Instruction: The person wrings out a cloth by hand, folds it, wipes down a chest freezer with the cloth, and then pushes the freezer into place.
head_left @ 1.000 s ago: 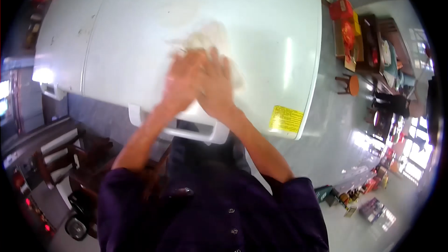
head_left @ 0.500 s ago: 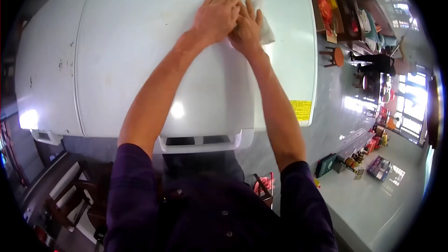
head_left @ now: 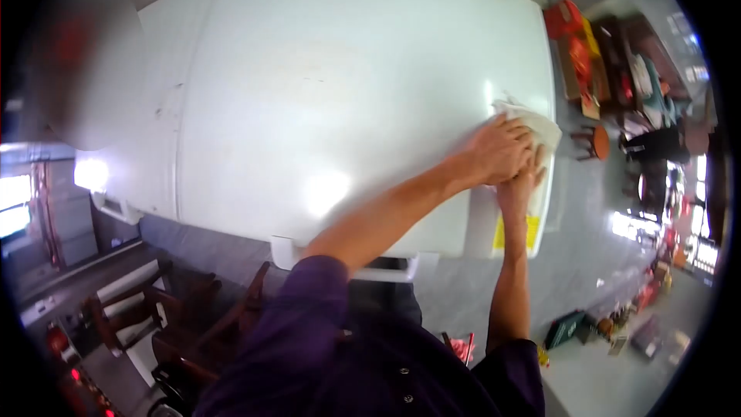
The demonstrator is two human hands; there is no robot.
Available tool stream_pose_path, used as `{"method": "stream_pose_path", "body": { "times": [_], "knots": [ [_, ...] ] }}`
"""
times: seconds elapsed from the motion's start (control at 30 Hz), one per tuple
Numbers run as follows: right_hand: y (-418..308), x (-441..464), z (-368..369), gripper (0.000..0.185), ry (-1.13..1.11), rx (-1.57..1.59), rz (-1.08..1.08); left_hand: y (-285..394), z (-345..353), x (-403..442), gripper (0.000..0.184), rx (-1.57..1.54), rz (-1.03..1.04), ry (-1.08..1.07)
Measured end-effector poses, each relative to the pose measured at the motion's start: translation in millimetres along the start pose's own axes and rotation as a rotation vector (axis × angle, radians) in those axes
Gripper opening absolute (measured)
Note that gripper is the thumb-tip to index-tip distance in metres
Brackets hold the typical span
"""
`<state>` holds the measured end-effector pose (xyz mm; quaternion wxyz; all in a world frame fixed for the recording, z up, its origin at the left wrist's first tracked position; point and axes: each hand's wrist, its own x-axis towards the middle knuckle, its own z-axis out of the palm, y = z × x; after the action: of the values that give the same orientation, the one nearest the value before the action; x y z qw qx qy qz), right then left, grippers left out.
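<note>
The left hand (head_left: 502, 149) overlaps the right hand (head_left: 529, 175) on a partly hidden white cloth (head_left: 542, 128), each grip unclear; right, a brown cardboard box (head_left: 568, 79) holds red plastic (head_left: 580, 62).

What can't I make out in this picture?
Head view: part of the pale cloth, covered by the left hand and right hand.
Head view: part of the yellow label, behind the right forearm; its print is too small.
Head view: the shape at upper left, too blurred to identify.
</note>
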<state>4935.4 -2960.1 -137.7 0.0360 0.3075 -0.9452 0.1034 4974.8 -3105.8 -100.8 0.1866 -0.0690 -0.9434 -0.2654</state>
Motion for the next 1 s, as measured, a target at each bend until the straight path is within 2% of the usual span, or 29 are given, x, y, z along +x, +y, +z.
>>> {"method": "stream_pose_path", "body": {
  "times": [0.07,0.1,0.2,0.27,0.33,0.37,0.4,0.43,0.47,0.53,0.57,0.67,0.73,0.77,0.8,0.83,0.87,0.9,0.93,0.97,1.0],
  "knots": [
    [-24.4,16.8,8.7,0.063,0.036,0.037,-0.007,-21.9,-5.9,1.8,0.029,0.064,0.02,0.086],
    [-32.0,20.4,10.8,0.063,0.053,0.044,0.001,-36.0,-8.2,-5.6,0.029,0.146,0.069,0.073],
    [-90.4,40.3,22.9,0.066,-0.029,-0.111,-0.14,-82.3,-52.0,-35.8,0.027,0.188,0.034,0.033],
    [-147.2,60.4,37.6,0.066,-0.009,0.046,-0.246,-117.4,-94.5,-69.7,0.03,0.286,-0.003,0.161],
    [-227.7,78.7,45.8,0.068,-0.063,0.013,-0.304,-164.8,-122.0,-108.6,0.032,0.231,-0.16,0.346],
    [-272.6,84.3,49.4,0.071,-0.123,0.001,-0.327,-173.4,-162.1,-132.0,0.033,0.286,-0.176,0.296],
    [-314.6,88.8,73.8,0.071,-0.046,0.097,-0.356,-191.2,-191.1,-155.5,0.037,0.437,-0.328,0.078],
    [-357.2,93.3,73.2,0.069,-0.004,0.197,-0.55,-225.5,-203.9,-195.3,0.039,0.642,-0.205,0.29],
    [-402.6,98.7,78.0,0.061,-0.076,0.198,-0.614,-233.6,-236.7,-216.7,0.04,0.502,-0.41,0.232],
    [-466.7,89.0,77.5,0.052,-0.077,0.388,-0.723,-258.0,-272.7,-274.2,0.04,0.5,-0.525,0.201],
    [-476.4,82.7,78.9,0.051,-0.066,0.422,-0.754,-237.4,-294.0,-279.0,0.04,0.299,-0.652,0.22],
    [-466.8,48.3,66.0,0.047,-0.107,0.543,-0.808,-194.1,-285.0,-294.4,0.04,0.217,-0.778,0.254],
    [-408.5,22.8,41.2,0.049,-0.192,0.608,-0.831,-158.7,-250.1,-289.5,0.041,0.14,-0.615,0.309],
    [-375.9,6.1,37.3,0.052,-0.13,0.631,-0.733,-141.5,-222.4,-287.6,0.041,0.261,-0.559,0.244],
    [-339.7,-11.3,36.3,0.055,-0.075,0.65,-0.639,-125.5,-209.3,-255.6,0.045,0.081,-0.53,0.069],
    [-299.8,-20.3,32.7,0.059,-0.068,0.605,-0.487,-104.3,-199.3,-223.8,0.05,0.028,-0.446,0.059],
    [-270.6,-14.9,11.7,0.06,-0.073,0.363,-0.439,-109.2,-174.0,-201.9,0.049,-0.041,-0.311,0.133],
    [-240.6,-8.2,18.6,0.061,-0.038,0.341,-0.361,-114.0,-149.0,-179.7,0.049,-0.104,-0.171,0.194],
    [-221.6,4.6,13.4,0.061,-0.051,0.196,-0.347,-116.3,-137.7,-151.6,0.041,0.065,-0.098,0.105],
    [-221.2,22.0,20.4,0.062,-0.008,0.161,-0.223,-125.0,-143.4,-125.5,0.034,0.147,-0.002,0.121],
    [-228.6,41.0,32.7,0.064,0.076,0.137,-0.211,-141.3,-146.5,-112.1,0.032,0.195,-0.025,0.085]
  ]
}}
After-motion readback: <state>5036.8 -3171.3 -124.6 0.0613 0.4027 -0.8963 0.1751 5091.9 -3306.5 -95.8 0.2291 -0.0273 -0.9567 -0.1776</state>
